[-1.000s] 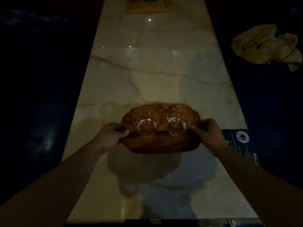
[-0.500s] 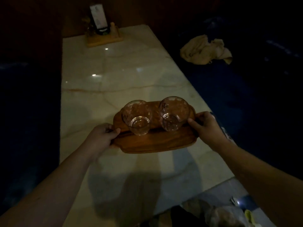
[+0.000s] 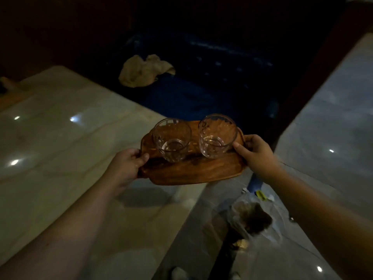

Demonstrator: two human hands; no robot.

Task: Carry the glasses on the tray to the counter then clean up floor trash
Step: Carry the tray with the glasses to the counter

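A wooden tray (image 3: 193,171) is held in the air over the right edge of the marble table (image 3: 60,148). Two clear glasses stand on it: the left glass (image 3: 171,139) and the right glass (image 3: 217,135), both upright. My left hand (image 3: 127,165) grips the tray's left end and my right hand (image 3: 257,153) grips its right end. On the tiled floor (image 3: 333,118) below the tray lies trash: a crumpled clear plastic bag (image 3: 252,219) with something dark in it, and small scraps, one yellow (image 3: 261,195).
A crumpled beige cloth (image 3: 144,70) lies on the dark blue seat (image 3: 201,87) beyond the table. A wooden holder (image 3: 8,85) sits at the table's far left corner. The scene is dim.
The tray with both glasses has been lifted off the table and swung right past its edge. My view turned right, so the floor and its trash now show.
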